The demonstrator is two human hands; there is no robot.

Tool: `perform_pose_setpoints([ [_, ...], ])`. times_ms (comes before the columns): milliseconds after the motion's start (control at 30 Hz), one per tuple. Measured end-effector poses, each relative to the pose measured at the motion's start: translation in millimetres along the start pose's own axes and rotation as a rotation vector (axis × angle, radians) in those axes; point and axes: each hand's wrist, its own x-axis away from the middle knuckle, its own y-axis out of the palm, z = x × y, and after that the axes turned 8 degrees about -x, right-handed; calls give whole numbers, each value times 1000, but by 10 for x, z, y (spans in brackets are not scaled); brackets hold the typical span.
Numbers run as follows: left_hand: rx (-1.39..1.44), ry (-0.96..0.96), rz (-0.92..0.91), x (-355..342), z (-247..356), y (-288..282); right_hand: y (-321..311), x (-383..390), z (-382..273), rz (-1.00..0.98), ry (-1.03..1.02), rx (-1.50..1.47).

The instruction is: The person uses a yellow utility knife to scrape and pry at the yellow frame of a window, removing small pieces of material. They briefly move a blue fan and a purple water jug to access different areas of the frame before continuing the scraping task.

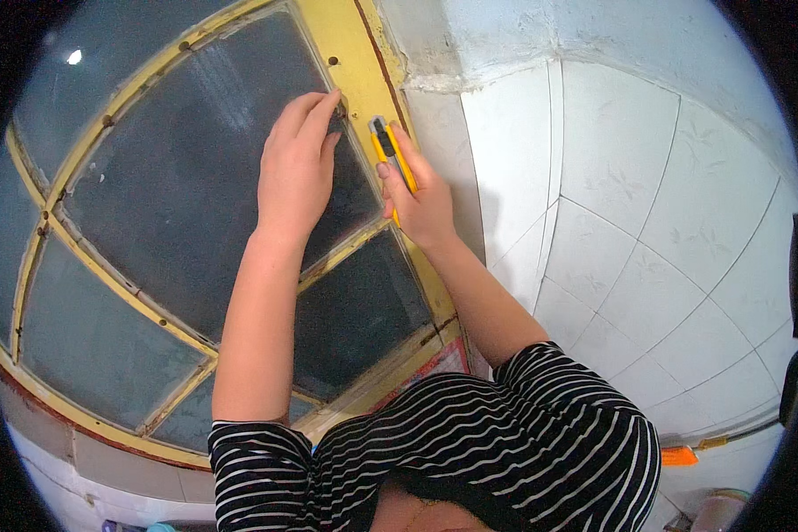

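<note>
A yellow-painted window frame [332, 31] with dark glass panes [195, 177] fills the left and middle of the view. My left hand [294, 160] is raised at the right edge of the large pane, fingers loosely curved, thumb apart from the index finger, with fingertips at the frame's inner edge and nothing visible held. Just to its right, my right hand [421, 199] grips a yellow utility knife [384, 142] with a black slider, its tip pointing up beside the frame's upright. A few dark fittings or holes dot the frame.
A white tiled wall [621, 177] meets rough, stained plaster [594, 27] to the right of the window. An orange object [678, 456] on a rod sits low at the right. Small items and a grey container [720, 512] show along the bottom rim, partly cut off.
</note>
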Motion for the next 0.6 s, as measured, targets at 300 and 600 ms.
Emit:
perform_pose_setpoints([
  [300,-22,33,127,62,-54,126,85,-349,-364,-16,-344,209],
  [600,-50,55,162,110,-96,157,219,-519,-446,-65,-204,194],
])
